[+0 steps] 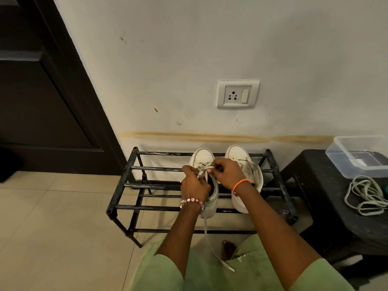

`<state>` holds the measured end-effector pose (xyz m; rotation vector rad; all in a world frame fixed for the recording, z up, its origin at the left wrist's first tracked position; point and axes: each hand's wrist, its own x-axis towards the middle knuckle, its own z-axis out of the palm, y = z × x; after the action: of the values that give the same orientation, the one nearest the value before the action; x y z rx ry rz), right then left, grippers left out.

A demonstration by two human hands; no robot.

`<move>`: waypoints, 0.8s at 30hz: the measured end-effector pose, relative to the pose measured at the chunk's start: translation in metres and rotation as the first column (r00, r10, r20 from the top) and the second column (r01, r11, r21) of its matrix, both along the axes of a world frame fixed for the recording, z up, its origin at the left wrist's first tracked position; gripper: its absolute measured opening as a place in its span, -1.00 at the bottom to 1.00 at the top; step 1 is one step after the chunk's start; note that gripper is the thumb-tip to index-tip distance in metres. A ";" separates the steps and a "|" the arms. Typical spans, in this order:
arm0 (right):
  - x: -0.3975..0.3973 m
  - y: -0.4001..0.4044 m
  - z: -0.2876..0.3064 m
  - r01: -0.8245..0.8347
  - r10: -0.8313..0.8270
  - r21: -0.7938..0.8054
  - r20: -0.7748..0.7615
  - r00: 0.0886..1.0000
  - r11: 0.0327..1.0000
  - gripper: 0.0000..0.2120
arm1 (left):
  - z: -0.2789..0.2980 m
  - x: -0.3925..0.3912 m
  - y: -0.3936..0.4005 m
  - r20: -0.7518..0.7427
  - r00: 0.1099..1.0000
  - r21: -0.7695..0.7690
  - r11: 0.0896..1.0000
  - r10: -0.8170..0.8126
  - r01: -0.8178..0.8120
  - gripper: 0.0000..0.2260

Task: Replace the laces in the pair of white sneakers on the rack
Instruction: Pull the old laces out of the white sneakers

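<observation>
Both hands meet over the left sneaker (206,186) on the black metal rack (126,185). To the left, the left hand (194,186), a beaded bracelet (192,201) at its wrist, has its fingers curled down onto the lace (206,227) at the shoe's opening; whether it pinches the lace or only presses it is hidden by the knuckles. Just right of it, the right hand (225,175), with an orange band (241,183) on the wrist, curls its fingers round the lace near the upper eyelets. A loose end of the lace hangs off the rack's front edge and trails down onto the green clothing (210,274) below.

Far left stands a dark door (42,91), with open tiled floor (52,217) between it and the rack. The rack's left half is bare bars. The two white sneakers stand side by side on the right half, toes toward the wall (189,59); the right sneaker (245,175) sits near the rack's right end. A socket plate (238,94) is on the wall above them.

Right of the rack, just beside it, a black stool (327,206) carries a clear plastic box (361,156) at its back edge and a heap of pale laces (365,194) near its right side.
</observation>
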<state>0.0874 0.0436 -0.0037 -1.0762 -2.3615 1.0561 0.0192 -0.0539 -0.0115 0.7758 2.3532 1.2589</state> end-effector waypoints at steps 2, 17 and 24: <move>-0.001 0.000 0.005 0.078 -0.082 -0.126 -0.028 0.996 0.989 -0.91 | 0.000 0.001 -0.001 -0.010 1.000 -0.014 1.000 -0.001 0.001 -0.76; 0.018 -0.012 0.159 -0.390 -0.413 -0.616 -0.768 0.489 0.684 -0.69 | 0.001 -0.002 -0.001 -0.076 0.994 -0.045 0.996 -0.075 0.071 -0.78; 0.003 0.002 0.094 0.171 -0.326 -0.418 -0.334 0.884 0.892 -0.74 | 0.012 -0.030 0.006 -0.120 0.951 -0.096 0.957 -0.286 0.275 -0.81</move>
<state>0.0902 0.0454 0.0908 -1.1295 -1.6830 1.5028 -0.0111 -0.0484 0.0007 1.1529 2.2747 1.0170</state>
